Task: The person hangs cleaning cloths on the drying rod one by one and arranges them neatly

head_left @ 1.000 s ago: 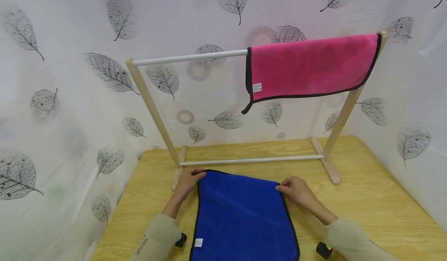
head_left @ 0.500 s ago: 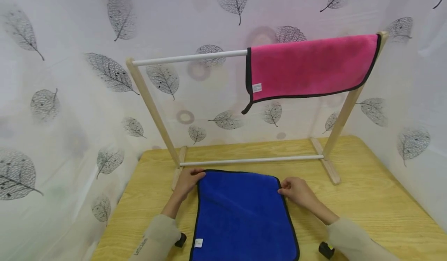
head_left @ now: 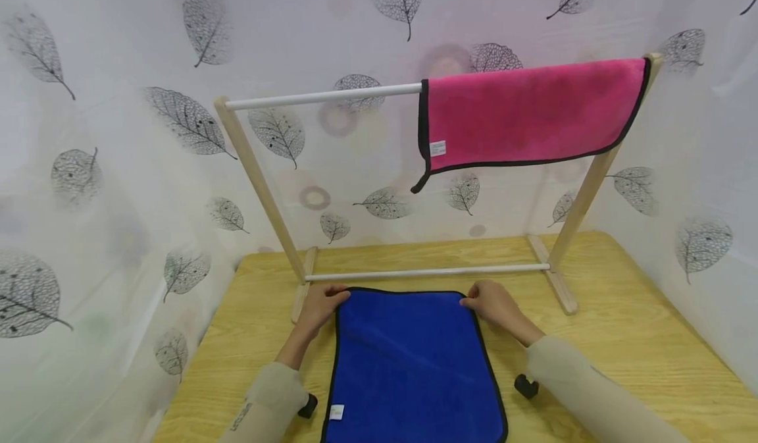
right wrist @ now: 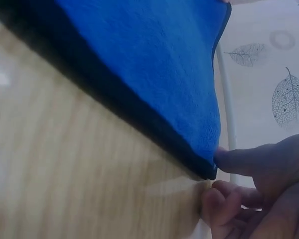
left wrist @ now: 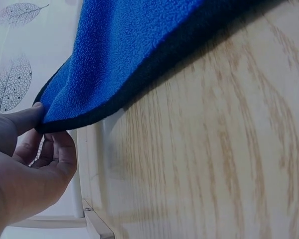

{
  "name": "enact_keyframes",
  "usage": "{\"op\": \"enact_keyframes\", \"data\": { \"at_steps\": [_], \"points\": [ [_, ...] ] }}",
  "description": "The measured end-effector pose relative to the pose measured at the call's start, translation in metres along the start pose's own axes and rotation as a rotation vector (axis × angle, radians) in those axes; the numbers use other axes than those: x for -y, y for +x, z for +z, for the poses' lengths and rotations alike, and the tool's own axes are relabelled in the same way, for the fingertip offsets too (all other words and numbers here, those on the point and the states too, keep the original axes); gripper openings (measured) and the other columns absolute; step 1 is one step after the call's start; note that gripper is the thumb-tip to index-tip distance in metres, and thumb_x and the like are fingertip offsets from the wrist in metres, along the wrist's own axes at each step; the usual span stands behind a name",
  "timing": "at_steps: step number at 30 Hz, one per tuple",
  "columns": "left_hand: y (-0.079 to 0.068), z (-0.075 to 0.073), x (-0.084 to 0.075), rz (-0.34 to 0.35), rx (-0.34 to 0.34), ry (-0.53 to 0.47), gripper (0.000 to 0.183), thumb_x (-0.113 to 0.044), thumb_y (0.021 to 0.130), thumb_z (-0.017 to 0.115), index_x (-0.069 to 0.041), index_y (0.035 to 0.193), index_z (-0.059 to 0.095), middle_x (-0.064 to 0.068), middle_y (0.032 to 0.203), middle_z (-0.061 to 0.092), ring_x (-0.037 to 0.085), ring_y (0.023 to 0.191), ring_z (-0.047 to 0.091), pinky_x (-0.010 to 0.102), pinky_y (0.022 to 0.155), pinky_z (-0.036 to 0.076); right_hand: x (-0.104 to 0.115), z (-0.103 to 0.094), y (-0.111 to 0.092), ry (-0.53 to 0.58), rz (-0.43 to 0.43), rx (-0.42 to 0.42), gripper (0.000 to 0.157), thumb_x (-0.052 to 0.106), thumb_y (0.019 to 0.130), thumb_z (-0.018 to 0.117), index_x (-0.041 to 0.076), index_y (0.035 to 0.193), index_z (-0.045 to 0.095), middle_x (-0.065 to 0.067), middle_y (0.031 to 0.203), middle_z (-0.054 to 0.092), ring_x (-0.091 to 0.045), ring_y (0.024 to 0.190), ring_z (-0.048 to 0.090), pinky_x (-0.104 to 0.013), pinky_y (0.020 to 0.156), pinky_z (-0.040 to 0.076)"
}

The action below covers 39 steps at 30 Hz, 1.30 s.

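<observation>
A blue towel point(head_left: 408, 364) with black edging lies spread on the table, its white tag point(head_left: 336, 412) near the lower left. My left hand point(head_left: 320, 308) pinches the far left corner between thumb and fingers; the left wrist view shows the thumb on top of the blue cloth point(left wrist: 109, 64) and the curled fingers below. At the far right corner my right hand point(head_left: 493, 303) pinches the edge. Up close in the right wrist view, the right thumb presses on the corner of the towel point(right wrist: 159, 79), with the fingers beneath it.
Behind the towel stands a wooden rack with a white top rail point(head_left: 326, 97) and a white lower bar point(head_left: 426, 272). A pink towel point(head_left: 533, 117) hangs over the right part of the top rail. A leaf-patterned curtain point(head_left: 379, 203) encloses the wooden table point(head_left: 622, 324).
My right hand has moved up and slightly left, and the towel's far right corner has come with it, so the far edge lies straighter. The left hand keeps its hold in place.
</observation>
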<state>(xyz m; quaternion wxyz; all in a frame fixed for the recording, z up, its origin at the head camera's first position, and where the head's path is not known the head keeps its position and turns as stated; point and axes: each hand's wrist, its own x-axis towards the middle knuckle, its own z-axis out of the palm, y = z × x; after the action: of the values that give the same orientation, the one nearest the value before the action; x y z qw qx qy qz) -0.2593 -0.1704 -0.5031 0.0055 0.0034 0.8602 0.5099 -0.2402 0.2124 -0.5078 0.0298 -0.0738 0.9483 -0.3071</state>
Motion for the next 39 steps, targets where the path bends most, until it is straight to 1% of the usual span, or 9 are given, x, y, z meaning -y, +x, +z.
{"op": "enact_keyframes", "data": {
  "at_steps": [3, 6, 17, 21, 23, 28, 30, 33, 39],
  "points": [
    [0.0, 0.0, 0.0, 0.002, -0.002, -0.002, 0.025, -0.013, 0.096, 0.074, 0.004, 0.113, 0.076, 0.016, 0.11, 0.074, 0.026, 0.101, 0.065, 0.031, 0.079, 0.051, -0.001, 0.002, 0.008, -0.035, -0.034, 0.017, 0.027, 0.019, 0.093, 0.078, -0.004, 0.106, 0.073, -0.014, 0.098, 0.072, -0.031, 0.086, 0.068, -0.048, 0.074, 0.057],
    [0.001, 0.0, 0.001, -0.001, 0.002, -0.012, 0.024, -0.013, 0.096, 0.074, 0.004, 0.113, 0.076, 0.017, 0.111, 0.074, 0.025, 0.1, 0.064, 0.029, 0.077, 0.05, -0.001, 0.003, 0.014, -0.03, -0.075, 0.04, 0.028, 0.014, 0.092, 0.078, -0.006, 0.112, 0.072, -0.017, 0.104, 0.072, -0.035, 0.096, 0.068, -0.051, 0.082, 0.056],
    [0.003, -0.003, 0.008, 0.035, 0.009, -0.012, 0.023, -0.011, 0.096, 0.074, 0.004, 0.113, 0.076, 0.016, 0.111, 0.074, 0.027, 0.104, 0.066, 0.032, 0.081, 0.052, -0.007, 0.003, 0.023, 0.11, -0.159, 0.06, 0.025, 0.002, 0.083, 0.079, -0.014, 0.101, 0.072, -0.02, 0.091, 0.073, -0.033, 0.083, 0.07, -0.048, 0.075, 0.059],
    [0.003, -0.006, 0.009, 0.023, -0.003, -0.012, 0.024, -0.012, 0.095, 0.075, 0.002, 0.114, 0.077, 0.015, 0.113, 0.075, 0.027, 0.105, 0.066, 0.032, 0.082, 0.053, -0.011, 0.005, 0.022, 0.102, -0.184, 0.018, 0.017, 0.005, 0.087, 0.077, -0.009, 0.097, 0.075, -0.018, 0.092, 0.074, -0.033, 0.084, 0.07, -0.05, 0.076, 0.058],
    [0.002, -0.008, 0.007, 0.022, -0.009, -0.003, 0.024, -0.013, 0.095, 0.075, 0.002, 0.114, 0.077, 0.015, 0.112, 0.075, 0.026, 0.102, 0.067, 0.032, 0.08, 0.053, -0.01, 0.004, 0.019, 0.119, -0.169, 0.009, 0.017, 0.009, 0.092, 0.075, -0.008, 0.092, 0.073, -0.015, 0.086, 0.071, -0.028, 0.077, 0.065, -0.046, 0.072, 0.056],
    [0.001, -0.014, -0.002, 0.061, -0.025, 0.018, 0.022, -0.015, 0.095, 0.076, 0.001, 0.11, 0.078, 0.012, 0.105, 0.075, 0.019, 0.092, 0.066, 0.028, 0.074, 0.053, -0.002, -0.006, 0.011, 0.238, -0.133, -0.003, 0.021, 0.019, 0.099, 0.072, -0.002, 0.099, 0.071, -0.007, 0.083, 0.067, -0.018, 0.063, 0.055, -0.032, 0.061, 0.049],
    [0.001, -0.017, -0.005, 0.074, -0.031, -0.001, 0.02, -0.013, 0.094, 0.077, 0.001, 0.109, 0.079, 0.011, 0.102, 0.076, 0.016, 0.089, 0.066, 0.025, 0.073, 0.053, 0.003, -0.011, 0.009, 0.266, -0.145, -0.019, 0.022, 0.021, 0.099, 0.072, 0.0, 0.108, 0.074, -0.006, 0.091, 0.071, -0.017, 0.064, 0.061, -0.03, 0.06, 0.052],
    [-0.001, -0.021, -0.008, 0.099, -0.031, -0.03, 0.019, -0.01, 0.093, 0.078, 0.002, 0.107, 0.079, 0.012, 0.099, 0.076, 0.015, 0.085, 0.067, 0.024, 0.071, 0.054, 0.009, -0.018, 0.006, 0.277, -0.17, -0.033, 0.026, 0.022, 0.099, 0.072, -0.001, 0.112, 0.075, -0.01, 0.096, 0.073, -0.02, 0.065, 0.065, -0.029, 0.058, 0.054],
    [-0.007, -0.03, -0.017, 0.086, -0.008, -0.021, 0.024, -0.016, 0.095, 0.077, -0.001, 0.113, 0.078, 0.009, 0.102, 0.075, 0.016, 0.089, 0.068, 0.028, 0.077, 0.057, 0.02, -0.03, -0.001, 0.284, -0.177, -0.048, 0.029, 0.018, 0.099, 0.072, -0.005, 0.117, 0.074, -0.013, 0.098, 0.074, -0.03, 0.068, 0.066, -0.029, 0.057, 0.053]
  ]
}}
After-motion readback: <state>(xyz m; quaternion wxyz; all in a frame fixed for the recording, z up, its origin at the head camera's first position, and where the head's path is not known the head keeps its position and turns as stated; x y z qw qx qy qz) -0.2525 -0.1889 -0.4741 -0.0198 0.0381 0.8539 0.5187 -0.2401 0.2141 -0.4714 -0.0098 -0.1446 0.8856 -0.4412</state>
